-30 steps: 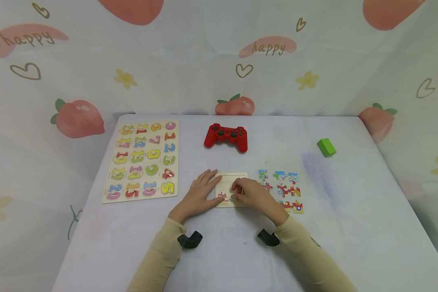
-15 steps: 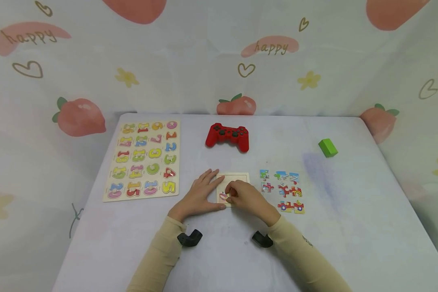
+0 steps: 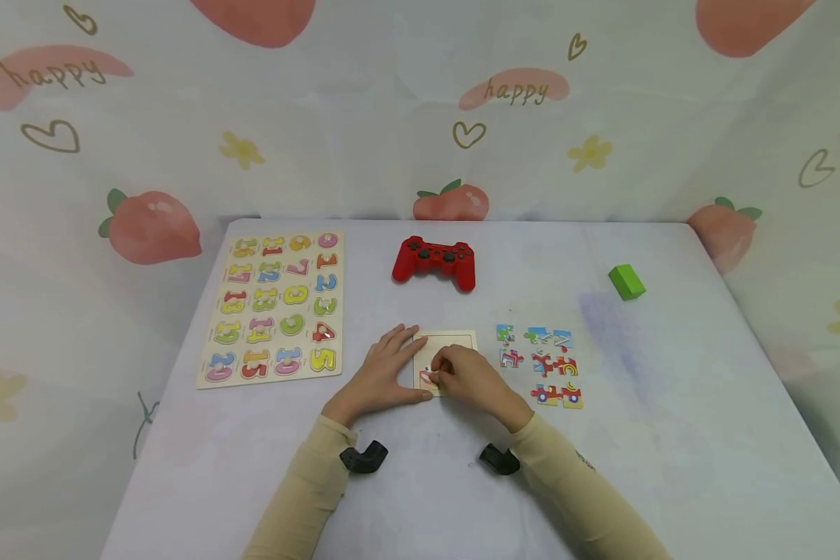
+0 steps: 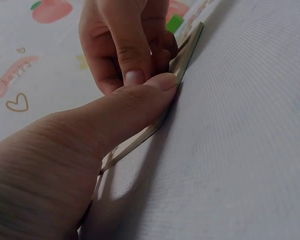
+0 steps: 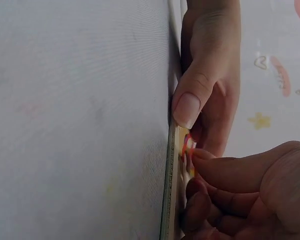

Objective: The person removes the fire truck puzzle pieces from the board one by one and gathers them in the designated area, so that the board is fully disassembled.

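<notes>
A small wooden puzzle tray (image 3: 458, 339) lies on the table between the two hands. My left hand (image 3: 376, 379) is spread along its left side, fingers straight, with the thumb at the near edge, as the left wrist view also shows. My right hand (image 3: 474, 379) reaches over the tray, and its thumb and curled fingers pinch a small coloured puzzle piece (image 5: 188, 145) low at the tray's near left corner. Fingers cover most of that piece. Right of the tray lie several loose jigsaw pieces (image 3: 567, 367) in blue, red and yellow, set out in rows.
A number puzzle board (image 3: 273, 381) lies at the left of the table. Behind the tray is a red game controller (image 3: 434, 260), and a green block (image 3: 626, 282) stands at the far right. A printed cloth hangs along the back.
My right hand has moved left across the tray to its near left corner. The left thumb has shifted off the puzzle piece to the tray's near edge.
</notes>
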### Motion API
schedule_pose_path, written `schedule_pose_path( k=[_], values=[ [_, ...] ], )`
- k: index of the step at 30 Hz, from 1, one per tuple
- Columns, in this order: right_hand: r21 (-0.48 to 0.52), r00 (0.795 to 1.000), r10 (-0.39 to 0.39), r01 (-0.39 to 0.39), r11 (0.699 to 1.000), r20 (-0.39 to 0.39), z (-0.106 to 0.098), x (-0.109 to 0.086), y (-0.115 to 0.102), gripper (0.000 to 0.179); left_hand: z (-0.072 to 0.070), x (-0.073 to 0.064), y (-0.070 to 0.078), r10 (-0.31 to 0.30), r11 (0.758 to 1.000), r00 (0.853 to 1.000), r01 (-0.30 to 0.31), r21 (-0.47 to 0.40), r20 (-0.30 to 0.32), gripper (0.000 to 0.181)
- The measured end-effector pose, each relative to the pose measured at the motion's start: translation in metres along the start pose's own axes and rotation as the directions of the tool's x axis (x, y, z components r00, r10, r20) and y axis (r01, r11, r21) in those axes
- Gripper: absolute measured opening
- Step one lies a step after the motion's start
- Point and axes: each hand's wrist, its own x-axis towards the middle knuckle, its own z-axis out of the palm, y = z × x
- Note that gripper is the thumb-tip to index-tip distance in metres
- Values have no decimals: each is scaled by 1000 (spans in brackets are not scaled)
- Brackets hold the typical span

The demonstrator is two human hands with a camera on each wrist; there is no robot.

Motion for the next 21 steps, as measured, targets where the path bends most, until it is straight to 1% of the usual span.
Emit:
schedule_pose_path(
  k=[7, 11, 14, 16, 21],
  values=[
    [49, 1000, -14, 14, 999, -6, -1, 2, 4, 6, 1, 0, 0, 2, 1000, 1000, -2, 19, -6, 92],
    [71, 1000, -9, 9, 997, -3, -6, -1, 2, 7, 0, 0, 0, -3, 1000, 1000, 3, 12, 2, 92],
    [84, 1000, 20, -20, 996, -1, -14, -4, 3, 7, 0, 1, 1, -5, 1000, 1000, 5, 11, 8, 92],
    [82, 999, 38, -38, 996, 0, -21, -7, 8, 7, -1, 1, 1, -9, 1000, 1000, 9, 16, 13, 92],
    [52, 994, 110, -111, 993, 5, -42, -19, 27, 6, 0, 1, 1, -15, 999, 1000, 14, 32, 25, 92]
  ],
)
